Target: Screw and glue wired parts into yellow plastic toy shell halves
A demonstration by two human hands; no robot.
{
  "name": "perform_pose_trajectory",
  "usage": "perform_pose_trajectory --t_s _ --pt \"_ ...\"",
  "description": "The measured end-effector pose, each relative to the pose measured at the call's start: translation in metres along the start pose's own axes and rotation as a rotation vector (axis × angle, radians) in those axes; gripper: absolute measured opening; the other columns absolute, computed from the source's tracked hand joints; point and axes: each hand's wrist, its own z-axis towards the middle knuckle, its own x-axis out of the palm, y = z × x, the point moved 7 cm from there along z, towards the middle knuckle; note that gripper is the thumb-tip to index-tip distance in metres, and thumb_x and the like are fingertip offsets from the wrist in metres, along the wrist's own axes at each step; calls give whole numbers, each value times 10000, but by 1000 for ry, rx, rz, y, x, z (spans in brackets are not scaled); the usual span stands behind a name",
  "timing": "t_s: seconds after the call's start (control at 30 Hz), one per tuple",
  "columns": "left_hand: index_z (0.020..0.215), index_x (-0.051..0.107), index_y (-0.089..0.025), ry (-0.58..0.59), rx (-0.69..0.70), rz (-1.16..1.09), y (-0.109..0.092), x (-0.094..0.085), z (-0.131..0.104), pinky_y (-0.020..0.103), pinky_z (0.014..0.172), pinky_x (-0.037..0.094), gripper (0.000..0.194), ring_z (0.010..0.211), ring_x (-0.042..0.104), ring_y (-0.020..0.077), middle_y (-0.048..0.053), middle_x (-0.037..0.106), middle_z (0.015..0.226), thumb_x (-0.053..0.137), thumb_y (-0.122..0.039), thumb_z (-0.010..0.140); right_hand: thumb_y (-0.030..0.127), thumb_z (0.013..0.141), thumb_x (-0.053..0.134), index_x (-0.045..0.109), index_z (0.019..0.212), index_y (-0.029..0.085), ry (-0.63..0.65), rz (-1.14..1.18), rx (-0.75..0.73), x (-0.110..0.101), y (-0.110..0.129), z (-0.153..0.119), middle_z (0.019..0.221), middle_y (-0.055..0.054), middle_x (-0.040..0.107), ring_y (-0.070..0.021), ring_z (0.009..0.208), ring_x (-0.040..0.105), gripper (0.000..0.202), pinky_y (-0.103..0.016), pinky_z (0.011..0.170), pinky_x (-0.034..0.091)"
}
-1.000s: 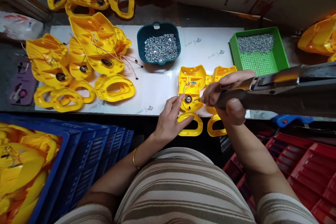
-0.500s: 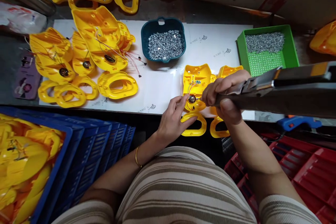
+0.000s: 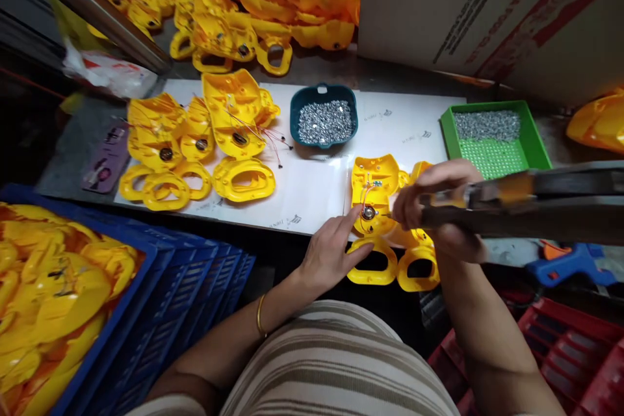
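My left hand [image 3: 331, 253] rests against a yellow plastic shell [image 3: 374, 172], its fingers stretched out and the thumb spread over the ring-shaped handle. The index fingertip lies beside a round speaker [image 3: 368, 212] in the shell. Red wires and a small green circuit board [image 3: 377, 184] show inside. My right hand [image 3: 439, 201] is wrapped round a dark power screwdriver [image 3: 526, 205], held sideways with its tip near the speaker's right edge. The tool is blurred. A second yellow shell [image 3: 418, 264] lies partly hidden beneath that hand.
A dark teal tub [image 3: 294, 123] and a green basket [image 3: 507, 153] hold small metal parts. More wired yellow shells [image 3: 238, 114] lie left. Blue crates [image 3: 180, 299] stand front left, a red crate [image 3: 560, 338] front right. A blue glue gun [image 3: 568, 264] lies on the right; a cardboard box [image 3: 429, 6] stands behind.
The view has shifted, so the bench sits lower and farther right in the picture. My left hand stays at the same shell. My right hand still grips the screwdriver by the speaker.
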Motion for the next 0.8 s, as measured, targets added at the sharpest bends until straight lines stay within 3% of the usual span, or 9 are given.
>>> perform_pose_trajectory --t_s 0.1,0.17,0.23,0.3,0.37,0.43,0.5,0.6,0.8 --pt "1346 537 -168 -115 41 61 5 -27 16 245 628 502 578 644 611 140 19 691 773 649 -479 873 395 760 680 631 1044 208 -1 120 -155 -4 31 5 590 15 565 -146 445 538 343 -312 416 455" --pt "1210 649 -166 -242 82 108 16 -56 45 241 644 479 389 647 597 131 14 674 728 583 -428 930 386 753 674 651 999 188 -15 114 -188 -8 41 6 585 -1 557 -153 454 535 316 -314 403 437" --pt "1097 712 -177 -330 83 222 35 -81 88 292 734 475 283 806 613 182 48 691 822 541 -353 956 387 756 669 657 961 195 -42 119 -202 -12 45 3 549 15 518 -135 412 491 281 -297 369 387" --pt "1092 729 -191 -254 71 327 57 -89 138 351 803 464 260 879 594 228 75 679 897 597 -325 912 376 759 665 654 958 192 -68 125 -193 -14 44 -1 544 22 505 -125 392 469 272 -298 364 371" --pt "1128 724 -197 -62 71 344 79 -79 180 370 832 451 311 871 591 235 79 678 907 680 -299 838 363 756 669 652 972 179 -88 133 -194 -14 42 -7 550 22 509 -123 388 465 284 -301 365 367" --pt "1080 747 -175 88 37 303 97 -64 206 351 790 449 336 816 600 230 83 691 867 750 -279 761 348 754 679 653 982 167 -88 131 -205 -13 41 -13 549 19 515 -125 391 470 292 -301 364 368" --pt "972 777 -154 109 -25 237 108 -56 216 329 737 442 260 760 606 214 84 704 831 772 -249 730 335 747 683 656 983 159 -86 127 -204 -13 41 -17 550 17 515 -130 393 474 296 -306 361 379" --pt "858 789 -142 27 -69 166 113 -56 214 317 711 435 143 719 604 190 71 708 789 755 -205 733 339 730 673 664 973 177 -109 106 -166 -17 41 -19 551 16 514 -136 393 475 292 -321 360 409" --pt "930 776 -130 -112 -58 192 118 -69 210 315 701 432 209 731 580 183 89 716 835 663 -250 802 330 722 669 678 973 202 -98 81 -159 -17 46 -19 528 19 508 -133 376 470 282 -297 332 403"
